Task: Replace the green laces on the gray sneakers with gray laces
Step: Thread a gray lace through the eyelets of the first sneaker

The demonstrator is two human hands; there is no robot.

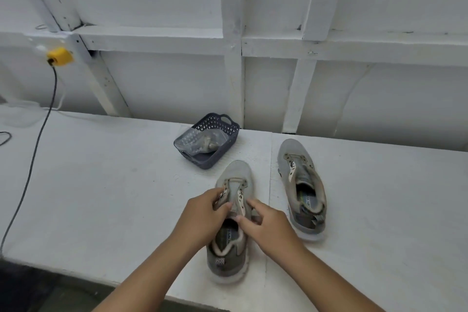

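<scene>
My left hand [202, 213] and right hand [266, 223] cover the middle of the near sneaker [230, 248], so I cannot tell what my fingertips hold there, or whether a lace runs through its eyelets. Both my forearms are cut off by the bottom edge. In the basket [222, 149], the bag [200, 140] holds something pale and too blurred to name. The cable [33, 159] runs off the left edge. On the far sneaker [301, 185], the insole print is only partly readable.
</scene>
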